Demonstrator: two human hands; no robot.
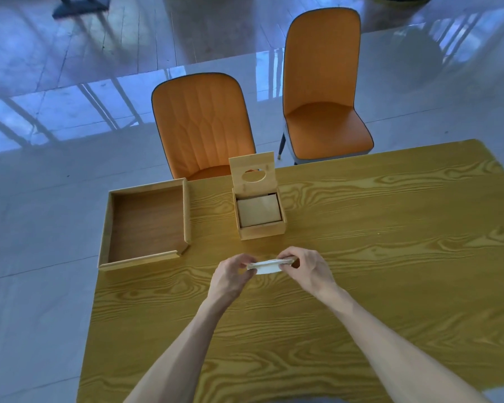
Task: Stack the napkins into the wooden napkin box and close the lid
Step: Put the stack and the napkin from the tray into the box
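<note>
The wooden napkin box stands near the table's far edge, its lid swung upright with an oval hole in it. Pale napkins lie flat inside the box. In front of the box, just above the table, I hold a thin stack of white napkins edge-on between both hands. My left hand pinches its left end and my right hand grips its right end.
A shallow wooden tray with nothing in it sits at the table's far left corner, overhanging the edge. Two orange chairs stand beyond the yellow wood-grain table. Glossy tiled floor surrounds it.
</note>
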